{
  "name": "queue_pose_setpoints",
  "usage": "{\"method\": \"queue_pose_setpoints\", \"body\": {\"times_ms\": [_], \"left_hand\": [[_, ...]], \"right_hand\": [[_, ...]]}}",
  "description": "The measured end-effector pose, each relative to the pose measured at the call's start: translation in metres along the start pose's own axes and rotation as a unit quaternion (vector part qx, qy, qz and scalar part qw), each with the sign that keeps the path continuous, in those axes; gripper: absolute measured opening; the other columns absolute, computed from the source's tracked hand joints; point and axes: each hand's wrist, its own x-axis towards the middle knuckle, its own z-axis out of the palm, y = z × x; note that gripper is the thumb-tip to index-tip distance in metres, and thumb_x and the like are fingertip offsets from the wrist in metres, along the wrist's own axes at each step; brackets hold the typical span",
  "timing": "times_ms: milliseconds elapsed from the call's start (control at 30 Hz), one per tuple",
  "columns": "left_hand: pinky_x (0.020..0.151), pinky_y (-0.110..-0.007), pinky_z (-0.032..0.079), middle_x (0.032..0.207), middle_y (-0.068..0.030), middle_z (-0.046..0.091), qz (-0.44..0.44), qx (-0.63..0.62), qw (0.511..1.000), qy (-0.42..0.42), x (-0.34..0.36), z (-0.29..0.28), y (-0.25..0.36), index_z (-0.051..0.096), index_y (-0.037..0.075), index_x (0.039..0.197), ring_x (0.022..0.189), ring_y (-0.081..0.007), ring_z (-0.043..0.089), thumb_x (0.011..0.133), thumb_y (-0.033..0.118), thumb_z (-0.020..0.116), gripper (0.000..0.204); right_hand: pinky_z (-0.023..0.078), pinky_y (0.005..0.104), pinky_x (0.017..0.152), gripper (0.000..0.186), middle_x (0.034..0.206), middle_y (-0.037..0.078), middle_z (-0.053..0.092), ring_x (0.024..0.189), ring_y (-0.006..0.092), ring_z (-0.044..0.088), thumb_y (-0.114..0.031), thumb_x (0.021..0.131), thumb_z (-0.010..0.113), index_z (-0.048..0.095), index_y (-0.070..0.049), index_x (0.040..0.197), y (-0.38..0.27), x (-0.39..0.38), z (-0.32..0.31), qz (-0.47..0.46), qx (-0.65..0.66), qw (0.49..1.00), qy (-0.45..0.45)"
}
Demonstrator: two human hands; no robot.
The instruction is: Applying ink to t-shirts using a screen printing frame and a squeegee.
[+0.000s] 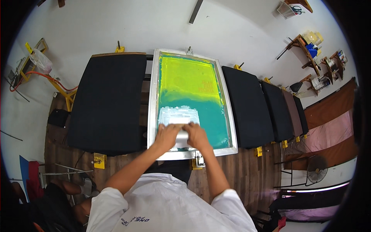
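Observation:
A screen printing frame (151,104) with a silver metal rim lies in front of me. Its mesh (210,116) is yellow-green on the far part and teal on the near part, with faint lettering at the far right. Close to the frame's near left, my left hand (166,137) and my right hand (196,136) both grip a squeegee (182,135), fingers wrapped over its top edge. White ink (179,114) lies on the mesh just beyond the squeegee, with a ragged far edge. The squeegee's blade edge is hidden from me.
Black-covered boards flank the frame: one at the left (108,100) and several at the right (249,104). Yellow clamps (99,160) sit along their near ends. Another person (50,205) is at lower left. A fan (317,170) stands right; wall shelves (307,56) hold containers.

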Motion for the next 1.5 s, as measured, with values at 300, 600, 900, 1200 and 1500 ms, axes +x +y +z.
{"method": "queue_pose_setpoints", "body": {"times_ms": [300, 600, 900, 1200, 1500], "left_hand": [[0.089, -0.045, 0.034, 0.093, -0.0141, 0.066, -0.017, -0.006, 0.998, -0.059, 0.001, -0.022, 0.022, 0.069, 0.007, 0.104, 0.086, -0.0302, 0.066, 0.074, 0.003, 0.065, 0.031], [0.086, -0.047, 0.036, 0.094, -0.0150, 0.070, -0.056, 0.052, 0.986, -0.145, 0.108, -0.013, 0.011, 0.071, 0.010, 0.097, 0.094, -0.0329, 0.066, 0.071, 0.000, 0.066, 0.028], [0.089, -0.052, 0.036, 0.091, -0.0154, 0.071, -0.062, 0.025, 0.969, -0.237, 0.100, -0.011, 0.037, 0.070, 0.008, 0.096, 0.091, -0.0327, 0.068, 0.068, -0.002, 0.068, 0.030], [0.097, -0.054, 0.034, 0.096, -0.0155, 0.071, -0.027, 0.045, 0.939, -0.341, 0.067, -0.026, 0.056, 0.071, 0.005, 0.097, 0.095, -0.0320, 0.068, 0.071, 0.001, 0.067, 0.027], [0.105, -0.053, 0.029, 0.108, -0.0174, 0.069, -0.086, 0.083, 0.953, -0.277, 0.092, -0.085, 0.038, 0.070, 0.006, 0.103, 0.097, -0.0328, 0.068, 0.074, 0.008, 0.070, 0.029]], "right_hand": [[0.051, 0.0494, 0.077, 0.036, 0.099, 0.010, 0.068, 0.096, 0.0324, 0.065, -0.003, 0.070, 0.067, 0.070, -0.014, 0.104, -0.015, -0.009, -0.048, -0.013, 0.000, 0.998, -0.057], [0.055, 0.0477, 0.076, 0.040, 0.094, 0.015, 0.070, 0.089, 0.0366, 0.067, 0.000, 0.069, 0.063, 0.069, -0.014, 0.106, 0.052, 0.064, -0.049, 0.035, -0.022, 0.994, -0.099], [0.055, 0.0457, 0.074, 0.033, 0.082, 0.023, 0.067, 0.080, 0.0424, 0.066, -0.003, 0.062, 0.065, 0.070, -0.004, 0.095, 0.059, 0.023, -0.045, 0.022, 0.023, 0.996, -0.079], [0.054, 0.0451, 0.075, 0.035, 0.082, 0.027, 0.066, 0.079, 0.0436, 0.065, -0.003, 0.061, 0.062, 0.070, 0.001, 0.095, 0.026, -0.028, -0.051, 0.015, 0.077, 0.991, -0.112], [0.054, 0.0440, 0.075, 0.037, 0.087, 0.023, 0.069, 0.082, 0.0420, 0.066, 0.000, 0.063, 0.060, 0.068, 0.000, 0.099, 0.011, 0.049, -0.081, -0.020, 0.068, 0.987, -0.143]]}}
